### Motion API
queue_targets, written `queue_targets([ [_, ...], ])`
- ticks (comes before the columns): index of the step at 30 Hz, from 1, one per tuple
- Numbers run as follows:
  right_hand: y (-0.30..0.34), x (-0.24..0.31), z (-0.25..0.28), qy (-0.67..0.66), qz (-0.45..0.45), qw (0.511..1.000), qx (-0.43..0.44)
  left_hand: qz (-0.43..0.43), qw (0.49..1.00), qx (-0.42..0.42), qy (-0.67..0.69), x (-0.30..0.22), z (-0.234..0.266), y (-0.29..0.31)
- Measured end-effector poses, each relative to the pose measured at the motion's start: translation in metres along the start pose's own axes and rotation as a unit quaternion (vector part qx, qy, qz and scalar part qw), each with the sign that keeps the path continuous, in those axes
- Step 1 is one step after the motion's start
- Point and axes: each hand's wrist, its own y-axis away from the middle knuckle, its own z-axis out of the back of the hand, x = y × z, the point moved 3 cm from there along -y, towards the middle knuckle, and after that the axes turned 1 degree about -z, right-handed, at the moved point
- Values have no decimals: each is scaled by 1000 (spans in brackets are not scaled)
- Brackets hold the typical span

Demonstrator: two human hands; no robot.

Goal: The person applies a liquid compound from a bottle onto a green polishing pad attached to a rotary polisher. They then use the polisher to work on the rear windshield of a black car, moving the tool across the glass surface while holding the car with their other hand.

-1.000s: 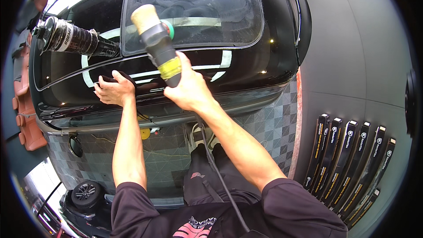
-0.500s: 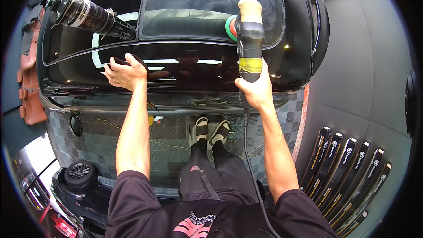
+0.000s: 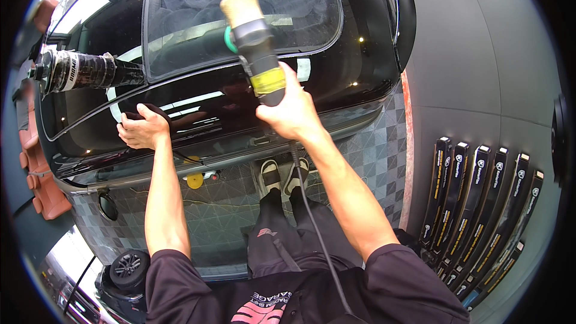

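Polisher (image 3: pixel 251 39): over the black car (image 3: pixel 336 84), in front of the window (image 3: pixel 198 18); green pad (image 3: pixel 230 39) on its left; contact unclear.
Right hand (image 3: pixel 292 108): fingers closed round polisher's near end.
Left hand (image 3: pixel 144 130): half-curled by a dark patch; cannot tell if anything is held.
Cord (image 3: pixel 312 210): trails near.
Long boxes (image 3: pixel 474 198): row, near right.

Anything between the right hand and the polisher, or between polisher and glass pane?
Nothing visible. The right hand grips the polisher directly, and no object shows between polisher and glass pane. The black cylinder is off left.
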Motion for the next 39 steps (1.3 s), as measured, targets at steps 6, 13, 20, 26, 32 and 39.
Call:
queue_targets([
  [6,-3,-48,39,-1,-4,998,-60,3,1000,15,-4,2,0,-2],
  [13,-13,-72,69,-18,35,994,-105,10,999,36,12,1,2,-5],
  [20,-26,-83,87,-77,56,991,-94,2,1000,16,9,-3,-3,2],
  [26,-4,-20,30,41,9,999,-30,2,1000,-17,-23,13,-12,-4],
  [32,-6,-33,42,28,12,999,-32,-32,999,-33,-13,17,-9,-16],
  [39,-32,-93,111,-25,18,997,-69,-233,946,34,223,-143,62,60],
])
